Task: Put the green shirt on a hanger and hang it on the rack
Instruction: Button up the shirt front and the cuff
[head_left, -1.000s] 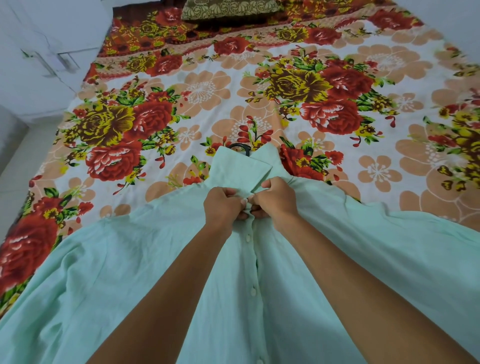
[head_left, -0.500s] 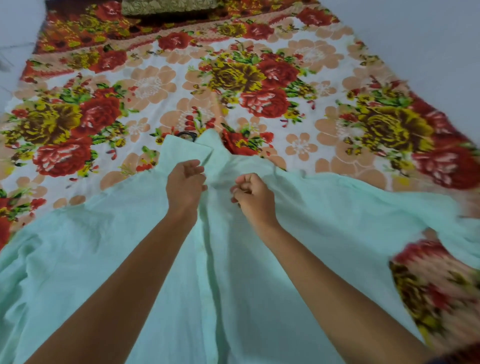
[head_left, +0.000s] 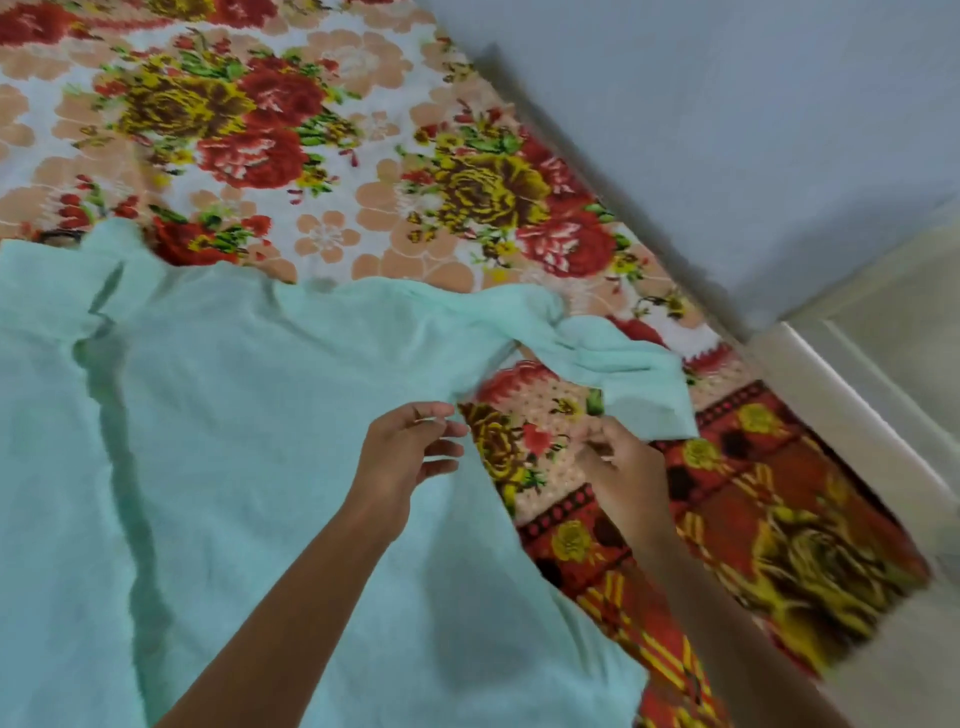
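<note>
The shirt (head_left: 234, 441), pale green, lies spread flat on the bed (head_left: 363, 171) and fills the lower left of the frame. Its collar (head_left: 111, 244) points toward the upper left. Just left of the collar, at the frame's left edge, a dark curved piece shows above the cloth: the hook (head_left: 60, 236) of a hanger, the rest hidden under the shirt. One sleeve (head_left: 597, 353) runs to the right of centre, bunched and folded back on itself, its cuff end hanging over the red border of the bedsheet.

The left hand (head_left: 410, 452) is at the centre of the frame, over the shirt's side edge below the armpit. Its fingers (head_left: 441, 426) are loosely spread, and thumb and forefinger appear to pinch the hem of the cloth, though blur makes the contact hard to confirm. The right hand (head_left: 618, 457) is just right of it, over the flowered sheet and just below the sleeve's cuff. Its fingers are curled in, but motion blur hides whether they grip anything; I cannot tell.

The sheet bears large red and yellow roses on a pale ground, with a darker red band along the right edge. Beyond that edge, a grey wall (head_left: 753, 130) fills the upper right.
</note>
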